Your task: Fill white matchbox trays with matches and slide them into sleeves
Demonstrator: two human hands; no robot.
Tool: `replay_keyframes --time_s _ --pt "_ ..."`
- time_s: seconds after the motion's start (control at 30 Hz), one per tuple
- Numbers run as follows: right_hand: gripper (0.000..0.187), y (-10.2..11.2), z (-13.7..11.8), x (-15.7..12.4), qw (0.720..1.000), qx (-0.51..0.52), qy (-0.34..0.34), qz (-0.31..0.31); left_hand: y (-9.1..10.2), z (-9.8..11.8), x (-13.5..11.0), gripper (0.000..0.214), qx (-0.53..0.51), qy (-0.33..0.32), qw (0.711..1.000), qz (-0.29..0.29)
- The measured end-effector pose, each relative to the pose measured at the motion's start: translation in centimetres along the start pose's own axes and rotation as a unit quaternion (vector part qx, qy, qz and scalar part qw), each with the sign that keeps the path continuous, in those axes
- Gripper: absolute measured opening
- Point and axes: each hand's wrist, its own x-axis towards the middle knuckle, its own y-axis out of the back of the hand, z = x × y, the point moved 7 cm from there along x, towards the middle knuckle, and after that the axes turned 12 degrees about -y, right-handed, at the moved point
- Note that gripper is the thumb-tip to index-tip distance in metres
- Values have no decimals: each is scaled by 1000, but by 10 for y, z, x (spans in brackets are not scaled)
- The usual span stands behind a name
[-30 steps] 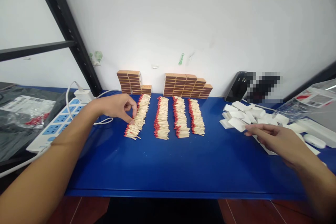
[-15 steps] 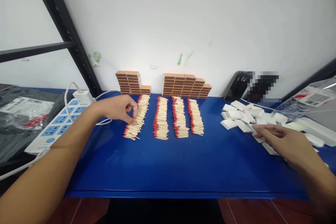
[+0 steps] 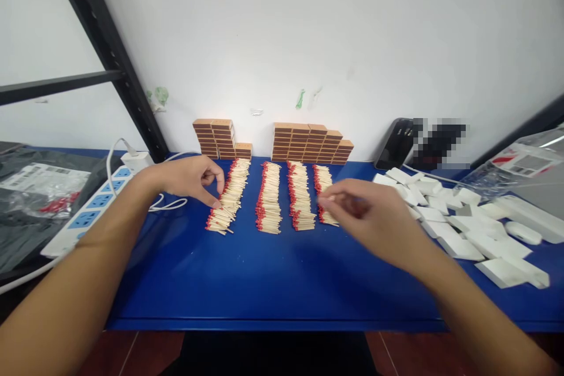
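Red-tipped wooden matches lie in several rows on the blue table. At the leftmost row of matches, my left hand rests with thumb and forefinger curved but apart, the thumb touching the lower matches. My right hand hovers at the rightmost row of matches, partly covering it. Its thumb and fingers are pinched together; motion blur hides what they hold, if anything. Between these stand two more match rows, one left and one right.
Matchboxes are stacked against the wall, in a left stack and a wider right stack. White box pieces are heaped at the right. A dark phone leans at the back. A power strip with cables lies left.
My right hand has moved left from the white pieces to the rightmost match row, uncovering more of the heap. My left hand has shifted slightly left, its fingers still curved.
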Motion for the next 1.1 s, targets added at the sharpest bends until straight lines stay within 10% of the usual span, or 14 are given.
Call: replay_keyframes --time_s 0.17,0.33,1.1 --pt "14 -90 -70 35 974 -35 160 -157 -6 0 1 32 -6 6 1000 -21" --pt "18 -139 -82 46 965 -49 188 -177 -7 0 2 21 -7 6 1000 -11" --pt "16 -154 -76 26 973 -119 126 -151 6 3 -3 22 23 43 998 35"
